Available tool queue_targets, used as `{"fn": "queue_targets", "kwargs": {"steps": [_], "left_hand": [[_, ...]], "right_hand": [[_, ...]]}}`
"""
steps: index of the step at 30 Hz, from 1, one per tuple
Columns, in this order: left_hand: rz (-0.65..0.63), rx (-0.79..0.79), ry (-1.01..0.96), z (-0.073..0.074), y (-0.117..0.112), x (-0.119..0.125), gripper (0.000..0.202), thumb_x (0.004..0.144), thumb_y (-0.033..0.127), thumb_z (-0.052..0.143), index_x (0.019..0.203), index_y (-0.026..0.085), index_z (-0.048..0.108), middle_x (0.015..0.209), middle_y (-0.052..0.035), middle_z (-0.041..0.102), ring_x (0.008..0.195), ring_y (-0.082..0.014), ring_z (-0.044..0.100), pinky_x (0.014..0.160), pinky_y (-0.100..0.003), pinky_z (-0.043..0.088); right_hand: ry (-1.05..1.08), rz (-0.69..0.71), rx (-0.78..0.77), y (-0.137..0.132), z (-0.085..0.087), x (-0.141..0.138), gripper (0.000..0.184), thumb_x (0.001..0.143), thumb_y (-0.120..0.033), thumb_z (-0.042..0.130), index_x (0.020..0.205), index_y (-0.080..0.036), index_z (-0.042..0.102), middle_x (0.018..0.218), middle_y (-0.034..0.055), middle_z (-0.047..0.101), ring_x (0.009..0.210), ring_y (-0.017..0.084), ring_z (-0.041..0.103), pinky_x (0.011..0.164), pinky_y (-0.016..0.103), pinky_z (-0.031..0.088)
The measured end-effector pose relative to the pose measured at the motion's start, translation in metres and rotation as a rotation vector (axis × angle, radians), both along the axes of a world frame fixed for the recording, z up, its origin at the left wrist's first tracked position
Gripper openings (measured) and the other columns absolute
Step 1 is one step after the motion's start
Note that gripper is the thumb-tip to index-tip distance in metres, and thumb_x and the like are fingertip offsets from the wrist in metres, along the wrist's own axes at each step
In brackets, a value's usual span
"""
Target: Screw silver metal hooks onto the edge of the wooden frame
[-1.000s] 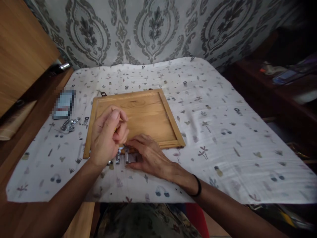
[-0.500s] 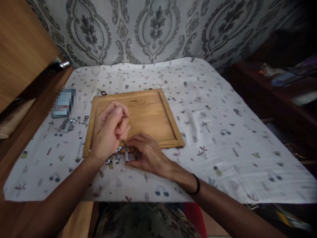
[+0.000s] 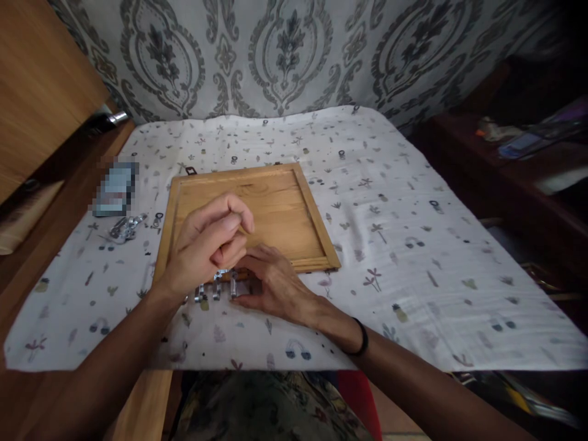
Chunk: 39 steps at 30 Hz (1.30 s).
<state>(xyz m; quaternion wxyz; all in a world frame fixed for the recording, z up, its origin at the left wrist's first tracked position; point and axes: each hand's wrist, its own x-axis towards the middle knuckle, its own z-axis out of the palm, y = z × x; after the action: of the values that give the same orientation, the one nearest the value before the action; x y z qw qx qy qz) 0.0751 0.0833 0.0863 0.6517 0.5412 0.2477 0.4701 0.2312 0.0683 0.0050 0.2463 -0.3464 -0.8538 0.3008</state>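
Board point(image 3: 275, 208): lying flat on the printed cloth point(image 3: 404, 208), frame side up, its near rail partly covered by the hands.
Fittings point(image 3: 216, 286): shiny metal bits in a row along the board's near edge, left of its middle. Left end of the row is half hidden, so no exact count from me.
Right hand point(image 3: 275, 278): looks like its grip is closed on the rightmost fitting point(image 3: 233, 285), thumb at the lower end, fingers up on the board's near rail.
Left hand point(image 3: 214, 239): curled up over the board's near left part. Honestly can't tell if there's anything in that grip.
Pinched fitting: I'd keep it snug and square to the board's rail, and aim any force straight down. A sideways shove would probably make it skate.
Near side: just a shortish strip of cloth between the board and the hem, so a dropped bit could go over. Work in over the board, imo.
Left side: spares point(image 3: 126, 228) and phone point(image 3: 114, 190) sit left of the board, so watch wide swings there.
Right side: loads more cloth right of the board, easiest way to slide or turn it.
Far side: decent stretch of cloth behind the board, up to the backdrop point(image 3: 289, 49).
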Motion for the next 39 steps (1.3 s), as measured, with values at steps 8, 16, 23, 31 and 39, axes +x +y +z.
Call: {"fn": "queue_targets", "kwargs": {"steps": [8,16,23,31,39], "left_hand": [[0.333,0.029,0.104,-0.001,-0.007,0.005,0.020,0.098,0.035,0.057,0.085,0.019,0.061,0.052,0.0069,0.040,0.044,-0.0078,0.034,0.045,-0.019,0.034],[0.460,0.020,0.043,-0.002,-0.012,0.020,0.026,0.096,0.037,0.060,0.076,0.020,0.058,0.047,0.0085,0.024,0.040,-0.0069,0.018,0.040,-0.021,0.017],[0.347,0.007,0.023,-0.002,-0.006,0.016,0.022,0.093,0.034,0.060,0.076,0.021,0.057,0.044,0.0105,0.023,0.038,-0.0055,0.013,0.039,-0.019,0.018],[0.237,-0.015,-0.004,-0.002,-0.006,0.011,0.018,0.092,0.031,0.062,0.077,0.021,0.059,0.046,0.0110,0.019,0.037,-0.0054,0.012,0.039,-0.019,0.016],[0.213,-0.019,0.004,-0.001,-0.004,0.009,0.019,0.092,0.030,0.061,0.076,0.020,0.058,0.046,0.0111,0.021,0.038,-0.0052,0.012,0.039,-0.018,0.018]], "right_hand": [[-0.025,-0.010,0.026,0.000,-0.001,-0.001,0.048,0.071,-0.037,0.091,0.109,-0.016,0.068,0.111,0.0099,0.070,0.106,0.029,0.061,0.092,0.042,0.049],[-0.048,-0.013,0.024,-0.001,0.001,-0.001,0.048,0.073,-0.037,0.090,0.110,-0.014,0.069,0.111,0.0107,0.070,0.106,0.029,0.060,0.092,0.041,0.047],[-0.034,-0.012,0.026,-0.001,0.000,-0.001,0.049,0.073,-0.037,0.089,0.111,-0.015,0.069,0.111,0.0104,0.071,0.104,0.029,0.060,0.091,0.042,0.048],[-0.010,-0.006,0.032,-0.001,-0.003,0.000,0.045,0.075,-0.036,0.087,0.111,-0.017,0.068,0.112,0.0101,0.071,0.106,0.029,0.061,0.091,0.042,0.048],[-0.022,0.001,0.022,0.000,-0.002,0.000,0.048,0.073,-0.035,0.089,0.112,-0.016,0.068,0.112,0.0099,0.071,0.107,0.029,0.061,0.094,0.043,0.048]]}}
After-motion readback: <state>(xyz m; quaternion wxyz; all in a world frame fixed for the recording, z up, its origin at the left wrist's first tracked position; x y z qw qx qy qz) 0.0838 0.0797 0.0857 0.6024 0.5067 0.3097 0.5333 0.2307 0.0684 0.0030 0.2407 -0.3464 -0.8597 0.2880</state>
